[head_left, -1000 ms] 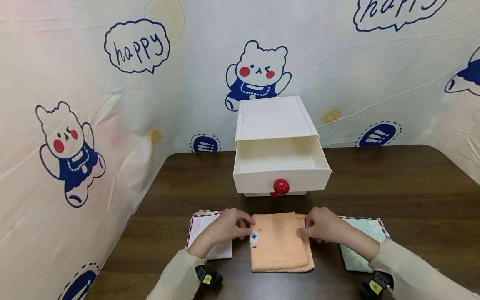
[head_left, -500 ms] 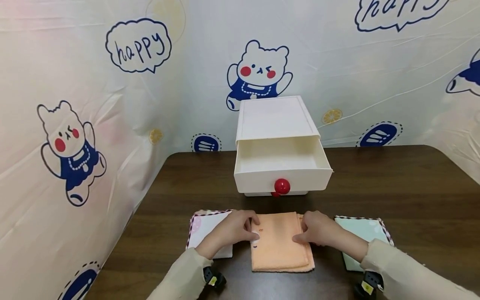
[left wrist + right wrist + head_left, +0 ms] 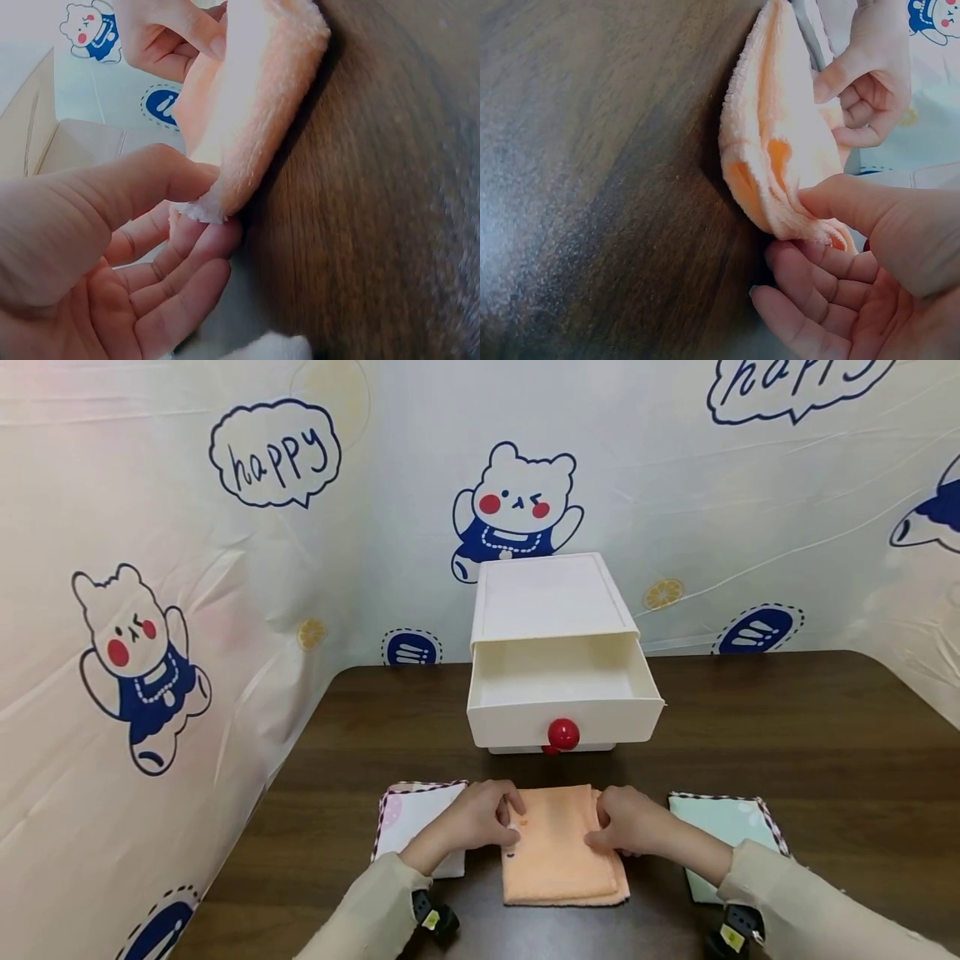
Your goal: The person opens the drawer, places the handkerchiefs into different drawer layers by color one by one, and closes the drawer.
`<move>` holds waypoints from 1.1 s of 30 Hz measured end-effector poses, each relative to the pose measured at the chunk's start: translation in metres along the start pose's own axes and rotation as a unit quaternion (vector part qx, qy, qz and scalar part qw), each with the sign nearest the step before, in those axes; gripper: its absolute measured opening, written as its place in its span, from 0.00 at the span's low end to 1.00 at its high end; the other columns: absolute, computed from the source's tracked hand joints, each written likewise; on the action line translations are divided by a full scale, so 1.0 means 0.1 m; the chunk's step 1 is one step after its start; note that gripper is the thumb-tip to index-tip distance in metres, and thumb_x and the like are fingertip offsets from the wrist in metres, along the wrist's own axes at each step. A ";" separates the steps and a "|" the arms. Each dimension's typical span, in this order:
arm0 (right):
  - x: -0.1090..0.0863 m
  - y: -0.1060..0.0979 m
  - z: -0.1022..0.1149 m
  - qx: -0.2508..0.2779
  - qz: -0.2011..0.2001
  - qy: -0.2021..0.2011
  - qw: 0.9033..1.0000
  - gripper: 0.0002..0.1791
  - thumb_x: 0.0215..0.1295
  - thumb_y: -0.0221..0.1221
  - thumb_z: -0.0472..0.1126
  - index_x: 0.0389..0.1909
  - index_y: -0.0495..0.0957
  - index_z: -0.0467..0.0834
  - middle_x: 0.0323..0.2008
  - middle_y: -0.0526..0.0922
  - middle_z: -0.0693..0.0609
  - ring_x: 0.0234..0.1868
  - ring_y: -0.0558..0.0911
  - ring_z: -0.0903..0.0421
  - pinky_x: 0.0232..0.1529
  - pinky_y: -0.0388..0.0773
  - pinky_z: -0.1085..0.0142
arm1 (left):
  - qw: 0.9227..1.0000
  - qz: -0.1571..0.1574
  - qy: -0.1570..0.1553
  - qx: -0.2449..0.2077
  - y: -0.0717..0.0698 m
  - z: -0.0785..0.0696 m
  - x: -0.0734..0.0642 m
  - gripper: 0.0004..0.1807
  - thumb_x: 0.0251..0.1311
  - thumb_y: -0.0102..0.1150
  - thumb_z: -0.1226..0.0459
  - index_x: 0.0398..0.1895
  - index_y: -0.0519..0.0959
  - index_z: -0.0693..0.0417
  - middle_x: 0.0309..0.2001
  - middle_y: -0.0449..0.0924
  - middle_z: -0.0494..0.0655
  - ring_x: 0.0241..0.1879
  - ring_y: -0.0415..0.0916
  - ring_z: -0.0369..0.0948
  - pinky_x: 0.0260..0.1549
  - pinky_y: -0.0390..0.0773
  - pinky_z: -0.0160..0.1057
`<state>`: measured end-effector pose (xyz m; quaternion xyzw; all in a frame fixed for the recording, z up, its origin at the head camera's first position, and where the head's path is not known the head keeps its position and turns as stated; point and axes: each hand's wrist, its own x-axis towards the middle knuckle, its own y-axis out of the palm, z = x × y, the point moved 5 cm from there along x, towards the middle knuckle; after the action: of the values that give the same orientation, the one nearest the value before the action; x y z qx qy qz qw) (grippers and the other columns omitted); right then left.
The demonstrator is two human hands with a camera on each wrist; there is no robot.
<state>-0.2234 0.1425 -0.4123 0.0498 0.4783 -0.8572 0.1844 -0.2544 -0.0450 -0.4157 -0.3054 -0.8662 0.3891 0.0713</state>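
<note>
A folded orange towel (image 3: 558, 852) lies on the dark wooden table, a small printed face near its left edge. My left hand (image 3: 483, 818) pinches that left edge; in the left wrist view the thumb presses on top of the towel (image 3: 259, 97) with fingers beneath. On the opposite side my right hand (image 3: 626, 822) pinches the right edge. The right wrist view shows its thumb over the stacked layers of the towel (image 3: 780, 150) and its fingertips tucked under them.
Behind the towel stands a white drawer box (image 3: 555, 597) with its upper drawer (image 3: 555, 722) pulled out, bearing a red knob (image 3: 563, 734). A white-pink folded cloth (image 3: 397, 818) lies at left, a mint green folded cloth (image 3: 727, 818) at right. A printed curtain (image 3: 405, 527) hangs behind.
Both hands have moved slightly inward over the towel's edges, the left to the right and the right to the left, and now grip it further in. The towel lies in about the same place.
</note>
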 end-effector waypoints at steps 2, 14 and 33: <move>0.00 0.00 0.00 0.001 -0.003 -0.008 1.000 0.16 0.48 0.67 0.38 0.12 0.70 0.42 0.08 0.70 0.53 0.10 0.70 0.60 0.13 0.67 0.69 | 1.000 -0.002 0.003 -0.003 0.00 0.00 0.00 0.13 0.40 0.66 0.71 0.31 0.76 0.54 0.18 0.71 0.40 0.18 0.66 0.34 0.16 0.67 0.31; -0.06 -0.14 0.05 0.015 -0.002 -0.078 0.997 0.16 0.48 0.64 0.37 0.10 0.68 0.43 0.06 0.68 0.56 0.09 0.69 0.61 0.13 0.64 0.69 | 0.998 -0.002 0.042 -0.045 -0.07 -0.13 -0.07 0.12 0.42 0.64 0.73 0.32 0.75 0.56 0.18 0.69 0.42 0.17 0.64 0.34 0.15 0.66 0.30; -0.28 -0.36 0.08 -0.014 -0.061 -0.131 0.989 0.17 0.49 0.66 0.41 0.12 0.67 0.47 0.10 0.62 0.60 0.14 0.61 0.66 0.16 0.57 0.73 | 0.993 -0.002 0.106 -0.055 -0.17 -0.41 -0.14 0.13 0.46 0.65 0.71 0.34 0.74 0.51 0.21 0.70 0.43 0.21 0.67 0.32 0.22 0.73 0.30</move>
<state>-0.2105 0.1608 -0.3719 -0.0948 0.4643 -0.8591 0.1932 -0.2367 -0.0357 -0.3736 -0.3470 -0.8744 0.3058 0.1466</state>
